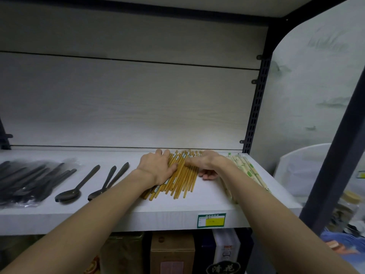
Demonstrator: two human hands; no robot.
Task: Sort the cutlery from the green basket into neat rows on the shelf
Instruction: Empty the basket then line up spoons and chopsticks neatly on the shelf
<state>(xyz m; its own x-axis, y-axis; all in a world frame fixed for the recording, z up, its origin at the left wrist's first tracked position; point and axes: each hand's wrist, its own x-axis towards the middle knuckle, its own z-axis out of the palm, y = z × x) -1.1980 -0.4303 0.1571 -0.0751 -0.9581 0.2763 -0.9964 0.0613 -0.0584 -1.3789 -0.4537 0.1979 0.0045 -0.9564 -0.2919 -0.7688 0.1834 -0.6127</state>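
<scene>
Both hands, left hand (158, 167) and right hand (207, 165), fingers seemingly flat, on wooden chopsticks (183, 180).

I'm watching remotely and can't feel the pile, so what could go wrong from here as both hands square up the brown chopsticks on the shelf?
1. The brown wooden chopsticks end close to the white shelf's front edge; a pull could tip some off.
2. The right hand lies beside the pale paper-wrapped chopsticks and might knock that row askew.
3. The left hand presses on the fanned pile, so sticks may splay toward the dark spoons.
</scene>
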